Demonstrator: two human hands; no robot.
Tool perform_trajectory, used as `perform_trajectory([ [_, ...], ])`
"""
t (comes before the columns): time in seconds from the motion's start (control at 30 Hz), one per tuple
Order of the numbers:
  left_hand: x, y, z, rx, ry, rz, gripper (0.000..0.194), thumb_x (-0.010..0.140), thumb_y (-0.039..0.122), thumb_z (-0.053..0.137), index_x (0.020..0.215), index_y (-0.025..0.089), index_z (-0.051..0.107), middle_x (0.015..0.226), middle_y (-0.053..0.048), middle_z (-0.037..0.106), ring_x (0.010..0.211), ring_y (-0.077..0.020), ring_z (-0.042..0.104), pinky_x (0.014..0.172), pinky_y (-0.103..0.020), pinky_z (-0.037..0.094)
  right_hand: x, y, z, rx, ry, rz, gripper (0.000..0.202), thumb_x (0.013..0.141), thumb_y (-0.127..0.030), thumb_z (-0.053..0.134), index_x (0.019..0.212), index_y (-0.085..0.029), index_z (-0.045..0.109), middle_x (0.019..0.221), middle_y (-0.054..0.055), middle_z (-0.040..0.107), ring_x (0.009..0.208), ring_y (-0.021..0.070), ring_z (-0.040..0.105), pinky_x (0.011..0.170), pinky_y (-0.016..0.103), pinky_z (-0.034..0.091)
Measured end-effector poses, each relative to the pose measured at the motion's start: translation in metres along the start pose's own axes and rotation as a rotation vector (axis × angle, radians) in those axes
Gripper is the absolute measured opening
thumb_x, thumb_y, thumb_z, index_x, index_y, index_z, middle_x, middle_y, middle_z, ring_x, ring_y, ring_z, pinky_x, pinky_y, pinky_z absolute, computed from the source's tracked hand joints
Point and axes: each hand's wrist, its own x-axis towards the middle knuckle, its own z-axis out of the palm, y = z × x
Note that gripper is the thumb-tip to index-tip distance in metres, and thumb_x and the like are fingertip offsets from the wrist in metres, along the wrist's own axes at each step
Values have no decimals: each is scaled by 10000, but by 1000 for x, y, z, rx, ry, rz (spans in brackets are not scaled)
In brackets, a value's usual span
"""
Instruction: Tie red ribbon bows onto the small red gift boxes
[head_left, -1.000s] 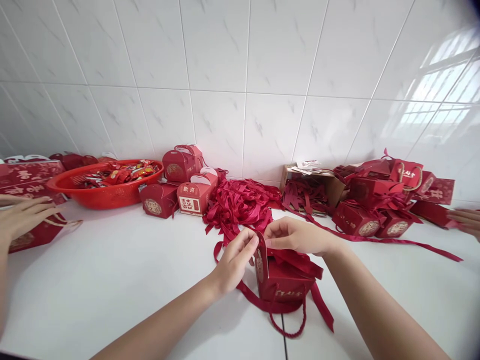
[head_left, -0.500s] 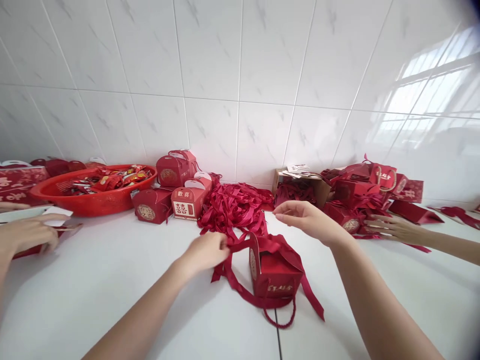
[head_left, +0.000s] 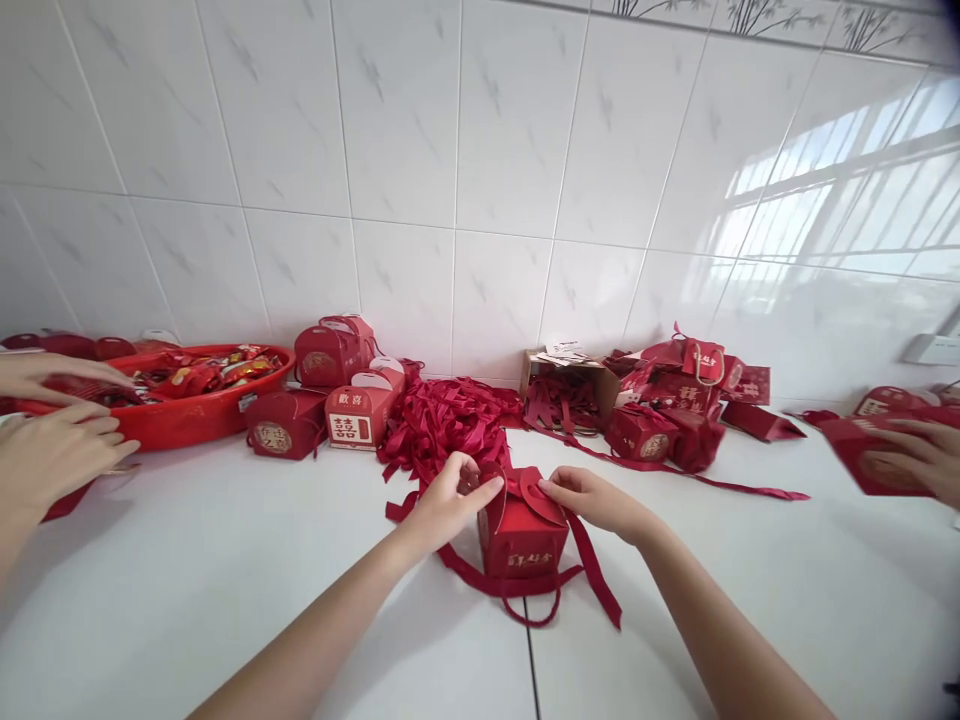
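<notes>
A small red gift box (head_left: 523, 545) with gold lettering stands upright on the white table, its top flaps curving inward. My left hand (head_left: 455, 500) is closed at the box's left flap, thumb and fingers on its upper edge. On the other side, my right hand (head_left: 592, 500) pinches the right flap. A wide red ribbon (head_left: 596, 575) passes around the box and trails off to its right, and a twisted red cord handle (head_left: 534, 618) hangs down in front. Just behind lies a heap of red ribbons (head_left: 457, 420).
Other red boxes (head_left: 286, 424) stand at the left, beside a red basket (head_left: 202, 415) of wrapped sweets, with another person's hands (head_left: 64, 450) over it. A cardboard box (head_left: 596, 390) and piled red packages lie behind right. Another hand (head_left: 926, 455) holds a red box at far right.
My left hand has moved from the ribbon to the left flap. My right hand has come down onto the right flap. The view has shifted; the other people's hands have moved too.
</notes>
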Motion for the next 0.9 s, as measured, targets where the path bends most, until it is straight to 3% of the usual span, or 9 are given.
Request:
perform_trajectory([
  [0.07,-1,0,3,1,-19,-13,339,772,508,578,876,215,444,858,18,496,751,-138,498,711,-272,404,-3,4,3,145,-5,-24,461,758,-638,561,780,-182,501,663,-32,524,614,112,468,598,262,358],
  [0.2,0,6,-14,22,-73,94,311,725,363,647,934,222,464,787,44,455,677,-112,479,658,-242,396,-11,7,-3,339,12,-76,437,707,-560,671,869,-197,491,602,-65,469,563,105,474,574,256,375],
  [0.33,3,15,-28,144,-134,149,240,720,386,651,864,199,610,769,7,554,668,-135,503,633,-250,393,-14,1,-12,254,128,-97,390,703,-526,678,840,-199,516,588,-77,389,500,75,353,480,225,267],
  [0.43,5,17,-26,185,-94,85,325,740,500,609,730,179,661,695,-14,591,634,-151,503,601,-263,369,-12,-3,-15,143,208,-159,380,715,-553,638,785,-195,534,611,-52,420,534,91,370,478,231,262],
  [0.53,7,13,-19,113,-54,-18,444,722,590,587,584,168,580,554,18,481,507,-110,385,507,-249,275,-5,-2,-14,108,279,-228,405,711,-580,617,820,-199,531,602,-54,424,536,103,391,492,243,289],
  [0.67,8,2,-11,-46,-92,-145,472,667,606,637,570,167,493,562,39,424,483,-78,278,476,-234,188,2,9,-8,32,378,-171,433,724,-614,579,826,-199,513,543,-75,386,506,107,368,494,244,288],
  [0.9,5,-16,-7,-161,-141,-179,535,628,637,658,571,180,387,590,56,354,487,-65,235,465,-236,116,-1,28,4,26,250,-109,472,710,-650,582,705,-178,553,552,-61,394,519,96,347,501,244,257],
])
